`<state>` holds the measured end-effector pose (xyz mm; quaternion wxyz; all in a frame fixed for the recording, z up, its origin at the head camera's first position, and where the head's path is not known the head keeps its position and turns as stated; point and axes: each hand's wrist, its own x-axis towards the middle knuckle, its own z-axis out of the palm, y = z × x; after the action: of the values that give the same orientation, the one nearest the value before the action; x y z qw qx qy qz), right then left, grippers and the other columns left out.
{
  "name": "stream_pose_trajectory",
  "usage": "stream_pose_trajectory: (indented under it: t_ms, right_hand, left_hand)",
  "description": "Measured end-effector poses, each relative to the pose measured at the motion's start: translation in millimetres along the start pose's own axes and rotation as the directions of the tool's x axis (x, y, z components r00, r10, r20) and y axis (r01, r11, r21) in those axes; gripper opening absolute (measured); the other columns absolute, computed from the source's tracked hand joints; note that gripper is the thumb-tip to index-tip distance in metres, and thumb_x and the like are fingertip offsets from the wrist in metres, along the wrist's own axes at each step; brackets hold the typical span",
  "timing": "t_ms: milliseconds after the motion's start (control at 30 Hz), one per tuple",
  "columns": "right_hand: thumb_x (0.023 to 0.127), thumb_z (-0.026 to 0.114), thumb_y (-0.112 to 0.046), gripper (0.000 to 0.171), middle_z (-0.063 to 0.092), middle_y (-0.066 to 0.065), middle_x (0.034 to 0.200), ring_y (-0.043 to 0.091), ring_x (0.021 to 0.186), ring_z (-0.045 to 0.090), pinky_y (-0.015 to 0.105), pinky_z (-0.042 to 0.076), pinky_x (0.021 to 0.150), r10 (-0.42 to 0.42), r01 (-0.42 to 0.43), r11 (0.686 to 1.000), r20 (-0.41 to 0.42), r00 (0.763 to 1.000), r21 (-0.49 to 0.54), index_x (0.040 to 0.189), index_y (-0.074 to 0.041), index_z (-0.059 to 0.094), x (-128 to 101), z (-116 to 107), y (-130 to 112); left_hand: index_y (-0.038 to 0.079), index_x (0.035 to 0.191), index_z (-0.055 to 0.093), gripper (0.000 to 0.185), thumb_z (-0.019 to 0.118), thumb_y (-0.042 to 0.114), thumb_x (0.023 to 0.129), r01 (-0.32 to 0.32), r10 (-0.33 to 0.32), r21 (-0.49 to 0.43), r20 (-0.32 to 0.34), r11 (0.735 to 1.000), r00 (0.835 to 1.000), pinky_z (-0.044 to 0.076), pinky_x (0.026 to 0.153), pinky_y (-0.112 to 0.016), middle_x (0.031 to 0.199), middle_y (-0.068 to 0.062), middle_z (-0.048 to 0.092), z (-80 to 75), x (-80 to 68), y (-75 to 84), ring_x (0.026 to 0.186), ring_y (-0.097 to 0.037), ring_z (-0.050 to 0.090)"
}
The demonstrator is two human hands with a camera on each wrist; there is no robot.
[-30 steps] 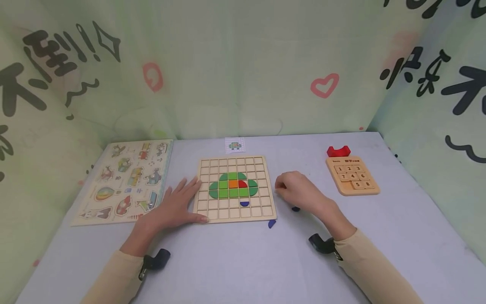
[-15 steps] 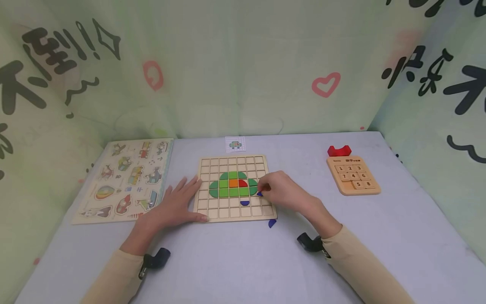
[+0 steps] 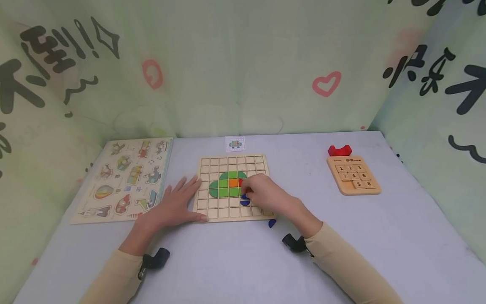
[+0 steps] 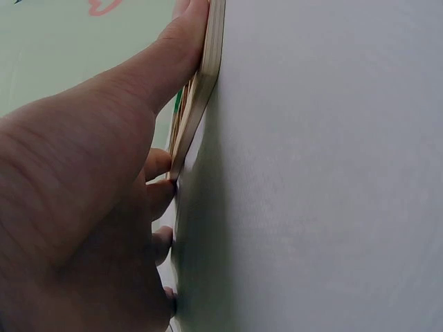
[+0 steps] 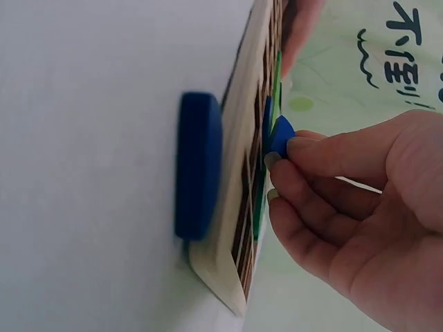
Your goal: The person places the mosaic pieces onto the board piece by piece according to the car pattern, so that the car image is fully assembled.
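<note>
Head view shows the right hand (image 3: pixel 265 192) pinching a small blue wooden piece (image 5: pixel 280 135) over the wooden grid board (image 3: pixel 232 162), beside the blue semicircle (image 3: pixel 245 203). Left hand (image 3: pixel 175 205) lies flat, bracing the board's edge. Squaring the piece with its cell should help it drop cleanly.

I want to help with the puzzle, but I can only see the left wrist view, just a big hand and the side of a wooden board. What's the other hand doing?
Observer: The right hand pinches a small blue piece just above the grid board.
Child: Is anything on the board already?
Observer: Yes, a green dome shape with an orange square in it, and a blue half-round piece one row below.
Child: Are any pieces left over?
Observer: One more blue piece lies on the table, just off the board's near right corner.
Child: And my hand?
Observer: The left hand lies flat against the board's left edge.
</note>
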<state>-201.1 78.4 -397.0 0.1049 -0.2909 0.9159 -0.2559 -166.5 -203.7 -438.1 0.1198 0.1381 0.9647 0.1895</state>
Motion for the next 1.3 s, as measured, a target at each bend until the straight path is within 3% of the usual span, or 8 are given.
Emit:
stream_pose_trajectory:
  t_ms: [500, 867, 1300]
  right_hand:
    - [0.090, 0.063, 0.004, 0.018, 0.072, 0.002, 0.092, 0.014, 0.092, 0.064, 0.028, 0.058, 0.084, 0.005, -0.009, 0.996, -0.041, 0.999, -0.092, 0.093, -0.007, 0.078, -2.6, 8.4, -8.2]
    - [0.089, 0.065, 0.002, 0.016, 0.070, -0.001, 0.088, 0.010, 0.080, 0.058, 0.022, 0.054, 0.073, 0.009, -0.012, 0.993, -0.029, 1.000, -0.114, 0.088, -0.009, 0.078, -5.7, 8.1, -8.0]
    - [0.091, 0.062, -0.001, 0.020, 0.074, -0.001, 0.099, 0.013, 0.090, 0.061, 0.028, 0.056, 0.082, 0.060, -0.059, 0.995, 0.008, 0.998, -0.087, 0.101, -0.008, 0.078, -16.2, -11.6, -2.7]
  left_hand:
    - [0.015, 0.160, 0.018, 0.120, 0.072, 0.074, 0.070, 0.007, -0.007, -0.014, 0.003, 1.000, 1.000, 0.003, 0.119, -0.070, 0.169, -0.008, 0.013, 0.1, -0.6, 0.8, 0.156, -0.040, 0.003]
    - [0.016, 0.160, 0.019, 0.119, 0.073, 0.072, 0.071, -0.006, 0.006, -0.011, 0.000, 1.000, 1.000, 0.003, 0.120, -0.070, 0.169, -0.007, 0.013, 0.4, 0.8, 0.0, 0.156, -0.039, 0.003]
    - [0.015, 0.160, 0.020, 0.118, 0.071, 0.073, 0.071, -0.002, 0.002, 0.009, -0.003, 1.000, 1.000, 0.005, 0.119, -0.071, 0.169, -0.008, 0.014, 0.8, 0.3, -0.1, 0.155, -0.041, 0.005]
